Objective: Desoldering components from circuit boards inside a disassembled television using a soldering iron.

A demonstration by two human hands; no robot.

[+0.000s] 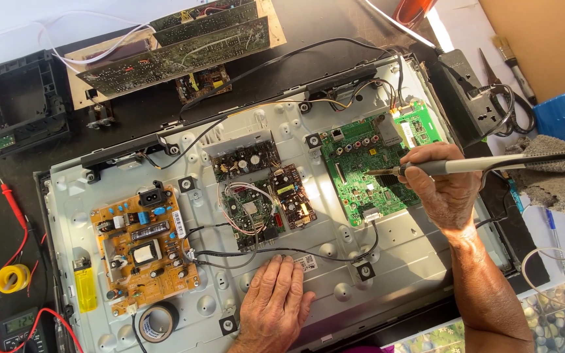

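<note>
Over on the green board (367,173), right hand (443,189) clenches a soldering iron (485,165) that could bridge pins if it slips, left hand (274,297) resting flat, released.

Bright, sharp daylight; hard shadows, slight glare.

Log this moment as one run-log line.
right hand: holds grey soldering iron, tip on green circuit board | left hand: flat on silver metal back panel | hands apart

- White rectangular label (178,224) on the right edge of the orange power board (142,245).
- Small grey multimeter screen (19,322), below-left of that board.
- White sticker (306,261), right of it.
</note>
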